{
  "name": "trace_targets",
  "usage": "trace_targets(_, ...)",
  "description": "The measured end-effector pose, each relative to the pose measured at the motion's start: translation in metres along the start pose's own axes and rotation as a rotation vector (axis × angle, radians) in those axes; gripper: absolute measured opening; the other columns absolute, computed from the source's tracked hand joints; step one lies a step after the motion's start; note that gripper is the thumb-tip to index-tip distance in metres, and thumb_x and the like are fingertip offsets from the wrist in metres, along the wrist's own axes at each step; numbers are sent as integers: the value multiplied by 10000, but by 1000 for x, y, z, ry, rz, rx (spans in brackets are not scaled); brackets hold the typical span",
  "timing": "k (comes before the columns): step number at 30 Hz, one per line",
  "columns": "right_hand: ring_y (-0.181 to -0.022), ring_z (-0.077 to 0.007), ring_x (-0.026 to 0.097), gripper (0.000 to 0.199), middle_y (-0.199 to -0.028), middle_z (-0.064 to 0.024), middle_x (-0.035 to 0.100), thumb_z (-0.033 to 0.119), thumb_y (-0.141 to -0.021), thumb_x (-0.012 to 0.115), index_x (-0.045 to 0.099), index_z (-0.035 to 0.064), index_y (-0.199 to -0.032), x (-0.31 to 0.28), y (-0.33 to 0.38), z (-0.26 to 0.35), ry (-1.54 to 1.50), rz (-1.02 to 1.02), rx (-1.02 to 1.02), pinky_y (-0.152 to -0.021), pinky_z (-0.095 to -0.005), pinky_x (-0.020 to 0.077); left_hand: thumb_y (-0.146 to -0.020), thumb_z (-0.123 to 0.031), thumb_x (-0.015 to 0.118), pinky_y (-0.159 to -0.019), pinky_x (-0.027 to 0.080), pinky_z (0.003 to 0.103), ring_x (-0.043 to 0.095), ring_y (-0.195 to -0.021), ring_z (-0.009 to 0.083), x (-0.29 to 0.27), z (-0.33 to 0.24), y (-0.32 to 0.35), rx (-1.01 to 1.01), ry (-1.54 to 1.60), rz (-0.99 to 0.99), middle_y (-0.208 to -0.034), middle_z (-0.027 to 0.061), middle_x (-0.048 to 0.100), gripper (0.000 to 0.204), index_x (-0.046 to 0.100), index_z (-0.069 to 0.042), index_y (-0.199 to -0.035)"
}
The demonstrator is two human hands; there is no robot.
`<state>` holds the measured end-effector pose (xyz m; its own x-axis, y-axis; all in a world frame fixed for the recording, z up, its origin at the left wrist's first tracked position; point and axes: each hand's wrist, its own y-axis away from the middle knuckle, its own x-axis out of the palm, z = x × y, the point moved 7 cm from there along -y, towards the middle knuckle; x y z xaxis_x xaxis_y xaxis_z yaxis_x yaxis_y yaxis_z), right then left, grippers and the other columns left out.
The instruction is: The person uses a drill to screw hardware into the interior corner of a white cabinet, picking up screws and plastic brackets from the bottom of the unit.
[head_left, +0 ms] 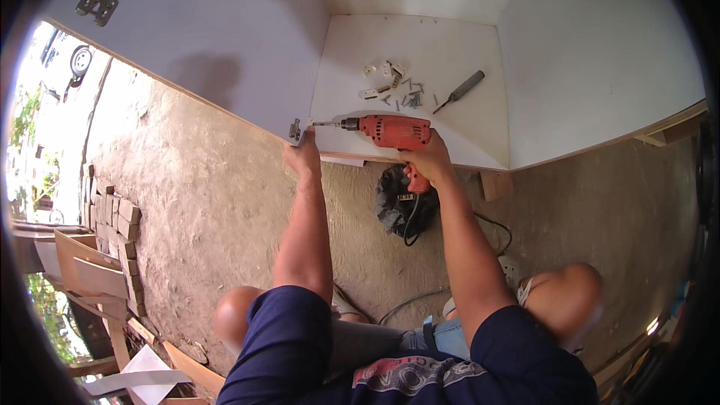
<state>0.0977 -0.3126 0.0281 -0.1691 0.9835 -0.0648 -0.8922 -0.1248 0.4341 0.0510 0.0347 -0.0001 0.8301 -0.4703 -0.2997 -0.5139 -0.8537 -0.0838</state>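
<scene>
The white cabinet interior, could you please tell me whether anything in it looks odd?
Only mild untidiness: loose silver screws and small white-and-metal fittings lie scattered on the white panel beyond the red power drill, with a grey-handled screwdriver lying at an angle beside them. Nothing appears visibly damaged.

Just beyond the left hand (302, 153), the tip of the drill bit (328, 124) is too small to tell whether it touches the metal hinge (294, 130). The right hand (431, 158) hides the trigger of the red drill (394, 132), whose handle covers part of the dark bundle (394, 214) beneath that hand. Ahead of both hands, the loose screws (414, 97) are too small to count, and the upper edge cuts off the white cabinet (405, 26).
</scene>
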Motion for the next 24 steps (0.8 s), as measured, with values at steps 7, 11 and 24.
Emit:
trace_targets(7,-547,-202,676,465,-901,-127,726,-39,-757,836,590,-26,-1151,-19,7,-9,-157,-56,-1,-484,-355,578,-883,-221,926,-881,573,361,750,-952,210,5,13,-17,-76,225,-135,-1037,86,823,335,813,10,-1097)
trace_targets(11,-535,-187,653,399,-875,-96,708,-50,-781,816,614,-8,-1123,-45,7,-6,-169,-58,-12,-481,-343,571,-861,-170,946,-864,573,340,747,-936,170,10,7,0,-92,195,-132,-1039,69,826,320,817,12,-1090)
trace_targets(24,-537,-180,635,312,-857,-68,684,-65,-810,784,656,16,-1083,-42,3,-6,-316,12,-18,-471,-348,548,-965,-272,836,-921,532,422,688,-1013,276,-3,5,17,164,150,-187,-1109,110,747,352,721,34,-1095)
